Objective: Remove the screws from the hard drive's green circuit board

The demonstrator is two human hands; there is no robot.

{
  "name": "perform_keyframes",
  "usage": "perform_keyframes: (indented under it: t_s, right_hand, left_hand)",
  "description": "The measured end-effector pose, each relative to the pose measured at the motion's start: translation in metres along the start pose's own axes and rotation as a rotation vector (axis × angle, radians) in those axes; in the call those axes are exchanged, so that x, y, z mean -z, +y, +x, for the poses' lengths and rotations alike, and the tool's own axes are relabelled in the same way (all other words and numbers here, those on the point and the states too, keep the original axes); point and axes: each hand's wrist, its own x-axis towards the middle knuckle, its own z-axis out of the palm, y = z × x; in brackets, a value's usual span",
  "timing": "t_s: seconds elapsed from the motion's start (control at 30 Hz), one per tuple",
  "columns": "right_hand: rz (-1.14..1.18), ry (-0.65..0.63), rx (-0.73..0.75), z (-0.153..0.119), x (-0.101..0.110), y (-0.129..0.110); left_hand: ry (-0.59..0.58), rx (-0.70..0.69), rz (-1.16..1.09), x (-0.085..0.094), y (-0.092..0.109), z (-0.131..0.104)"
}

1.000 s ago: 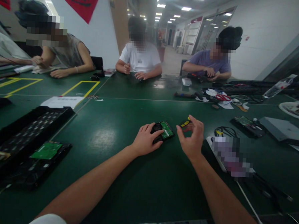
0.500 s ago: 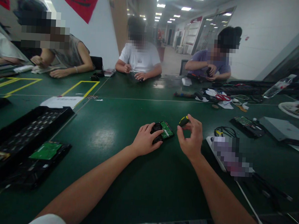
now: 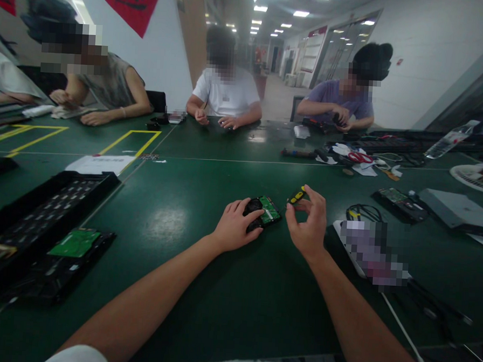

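Note:
On the green table lies a hard drive with a green circuit board and a black part. My left hand rests over its left side, thumb and fingers around the edges. Just to the right, my right hand pinches a small black and yellow screwdriver handle between thumb and fingers, raised over the table and apart from the drive. The tool's tip is too small to make out.
At the left are a long black tray and another green-board drive. To the right lie a white power strip, cables, a drive and a grey box. Several people sit across the table.
The screwdriver handle has turned in my right hand's fingers, showing more of its yellow markings. My left hand and the drive have not moved.

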Motion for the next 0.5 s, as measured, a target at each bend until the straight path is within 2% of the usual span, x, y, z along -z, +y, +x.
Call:
perform_keyframes:
  t_s: [0.5]
  right_hand:
    - [-0.019,0.025,-0.012,0.0004,0.0015,-0.0015]
  left_hand:
    - [0.007,-0.005,-0.005,-0.0008,-0.0002,-0.0002]
